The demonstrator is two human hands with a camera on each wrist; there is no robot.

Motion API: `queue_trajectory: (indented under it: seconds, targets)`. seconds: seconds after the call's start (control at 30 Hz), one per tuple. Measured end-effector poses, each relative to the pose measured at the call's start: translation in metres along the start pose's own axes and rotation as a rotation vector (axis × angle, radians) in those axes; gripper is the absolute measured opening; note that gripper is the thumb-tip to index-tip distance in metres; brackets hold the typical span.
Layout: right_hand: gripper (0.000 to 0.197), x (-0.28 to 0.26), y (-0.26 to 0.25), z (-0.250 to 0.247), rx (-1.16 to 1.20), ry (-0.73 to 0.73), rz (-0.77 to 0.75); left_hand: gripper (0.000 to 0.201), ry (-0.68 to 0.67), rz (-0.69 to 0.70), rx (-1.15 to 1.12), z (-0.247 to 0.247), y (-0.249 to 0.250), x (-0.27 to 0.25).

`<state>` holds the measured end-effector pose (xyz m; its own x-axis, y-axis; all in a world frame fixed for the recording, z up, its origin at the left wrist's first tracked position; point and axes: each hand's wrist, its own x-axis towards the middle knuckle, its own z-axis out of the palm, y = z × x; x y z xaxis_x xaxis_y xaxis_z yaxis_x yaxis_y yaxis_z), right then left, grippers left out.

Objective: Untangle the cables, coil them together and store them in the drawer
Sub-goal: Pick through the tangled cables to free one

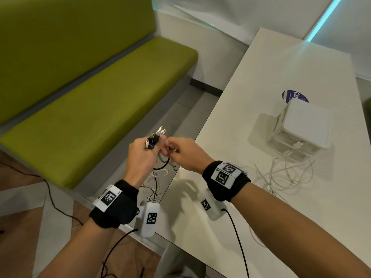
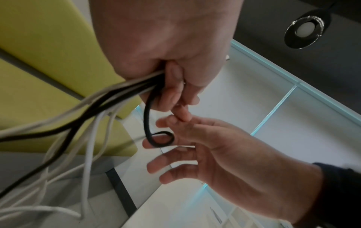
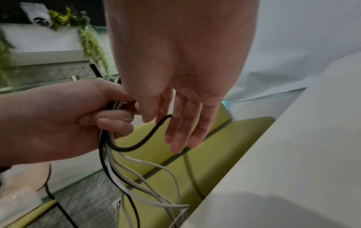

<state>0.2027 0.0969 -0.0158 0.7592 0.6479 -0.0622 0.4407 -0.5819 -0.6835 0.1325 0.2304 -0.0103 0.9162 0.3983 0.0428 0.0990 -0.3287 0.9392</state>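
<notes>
My left hand (image 1: 149, 154) grips a bundle of black and white cables (image 1: 155, 137) in its fist, held over the gap beside the table. The connectors stick up above the fist. The cables' loose ends (image 2: 91, 108) hang down below it (image 3: 117, 166). My right hand (image 1: 176, 151) meets the left one with fairly straight fingers (image 3: 181, 131). One black cable (image 2: 147, 117) from the bundle loops around its index fingertip (image 3: 140, 146). A small white drawer unit (image 1: 307, 121) stands on the table, with white cables (image 1: 287, 173) spilling in front of it.
The white table (image 1: 261, 77) lies to the right, its near-left edge just below my hands. A green padded bench (image 1: 90, 117) runs along the left. A purple sticker (image 1: 295, 96) sits behind the drawer unit. Black wrist-camera leads trail off my forearms.
</notes>
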Motion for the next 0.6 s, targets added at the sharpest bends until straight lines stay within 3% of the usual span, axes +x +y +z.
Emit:
queue_trajectory:
  seconds: [0.13, 0.23, 0.3, 0.37, 0.5, 0.6]
  targets:
    - [0.026, -0.002, -0.001, -0.006, -0.037, 0.046, 0.008, 0.043, -0.002, -0.021, -0.28, 0.003, 0.008, 0.0]
    - [0.046, -0.008, -0.004, -0.01, -0.123, -0.021, 0.0, 0.054, -0.042, -0.002, -0.306, 0.005, 0.011, 0.001]
    - [0.054, -0.013, 0.001, -0.011, -0.152, -0.048, 0.036, 0.049, -0.089, 0.023, -0.315, 0.007, 0.017, -0.002]
    - [0.051, -0.02, 0.001, -0.015, -0.181, -0.048, 0.062, 0.042, -0.138, 0.033, -0.335, 0.013, 0.024, -0.006]
    - [0.029, -0.035, 0.0, -0.022, -0.146, -0.135, 0.065, 0.036, -0.199, 0.014, -0.391, 0.027, 0.035, -0.012]
    - [0.026, -0.042, 0.002, -0.026, -0.065, -0.176, 0.074, 0.034, -0.232, -0.01, -0.464, 0.036, 0.038, -0.013]
